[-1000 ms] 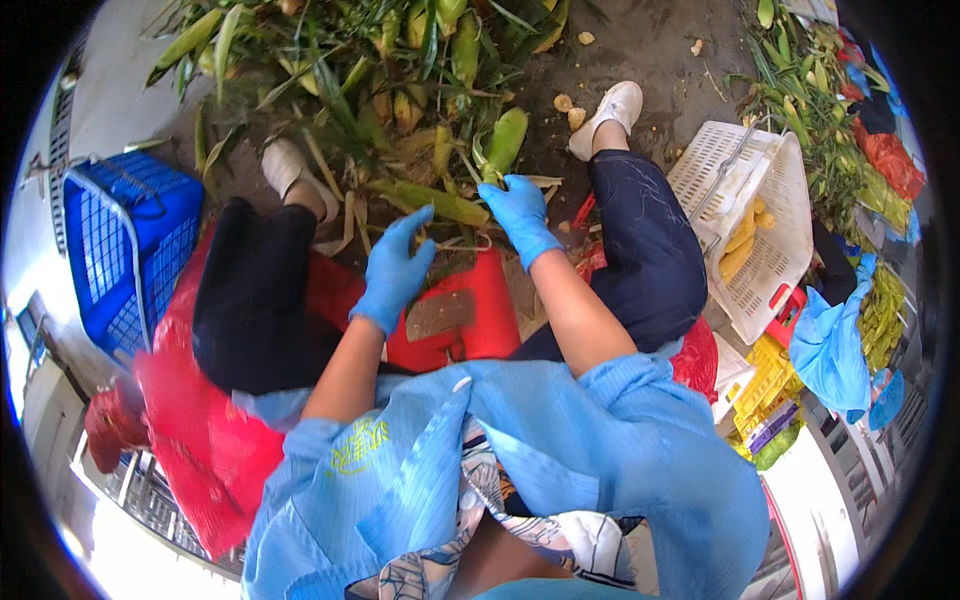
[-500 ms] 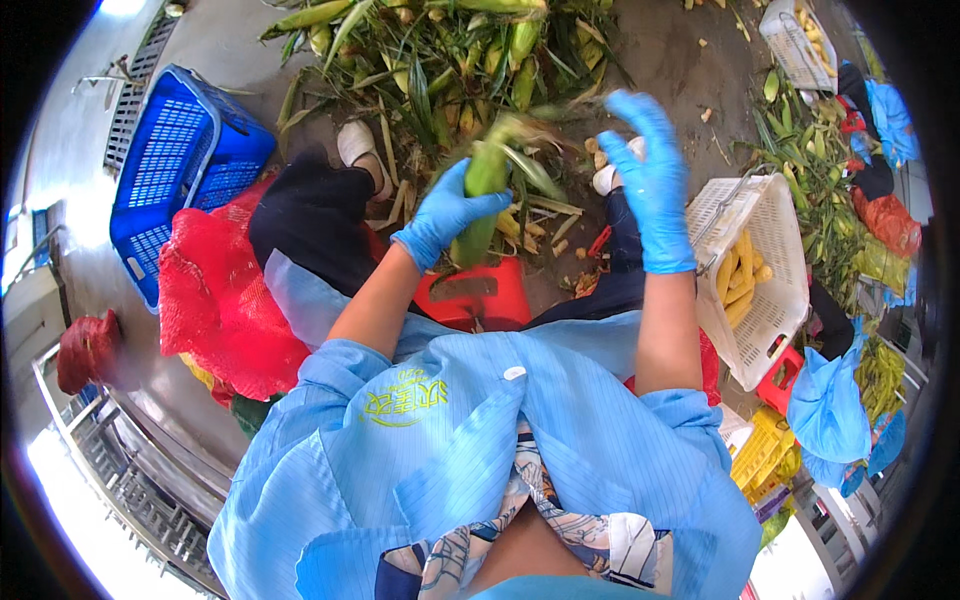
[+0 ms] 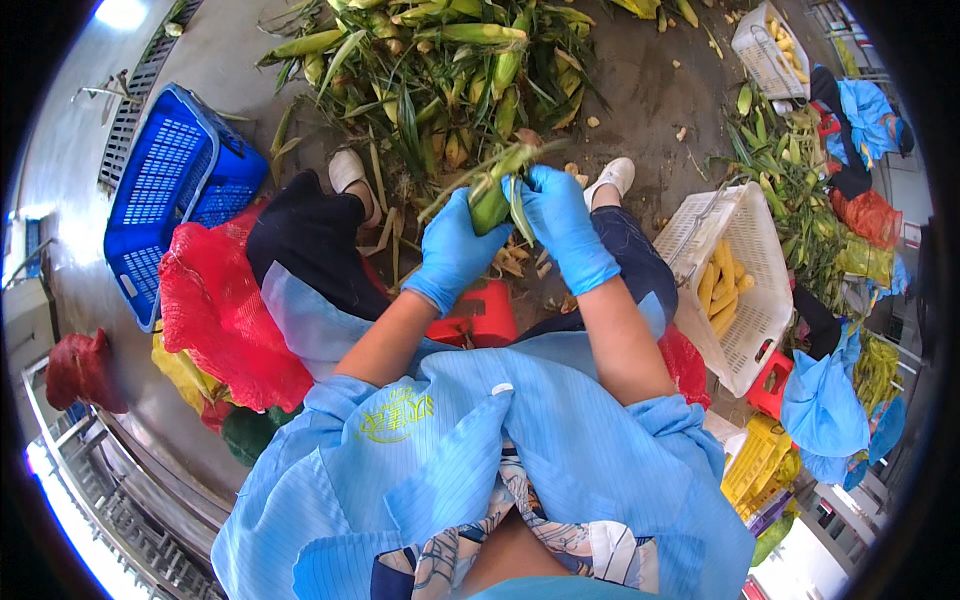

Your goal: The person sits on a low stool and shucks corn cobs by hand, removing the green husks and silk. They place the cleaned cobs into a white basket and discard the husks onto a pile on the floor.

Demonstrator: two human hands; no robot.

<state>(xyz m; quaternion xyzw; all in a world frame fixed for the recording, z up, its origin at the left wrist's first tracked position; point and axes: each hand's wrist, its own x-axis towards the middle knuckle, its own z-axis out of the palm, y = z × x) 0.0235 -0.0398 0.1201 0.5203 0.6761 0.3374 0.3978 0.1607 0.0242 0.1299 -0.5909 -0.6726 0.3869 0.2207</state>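
A green ear of corn (image 3: 489,207), still in its husk, is held in front of me. My left hand (image 3: 455,250), in a blue glove, is wrapped round its lower part. At the ear's upper right side, my right hand (image 3: 566,222), also gloved in blue, has its fingers closed on a strip of husk (image 3: 520,210). The ear's top end, with stem and loose leaves, is slightly blurred. Beyond my hands lies a large heap of unhusked corn (image 3: 450,70) on the floor.
On my right stands a white basket (image 3: 770,240) with peeled yellow cobs (image 3: 722,285). A blue basket (image 3: 160,210) and a red mesh sack (image 3: 225,300) are on my left. A red stool (image 3: 485,305) shows between my legs. Another person in blue (image 3: 825,405) is at the right.
My right hand has come down and left from its raised, spread pose and closed on the husk. The left hand still grips the corn.
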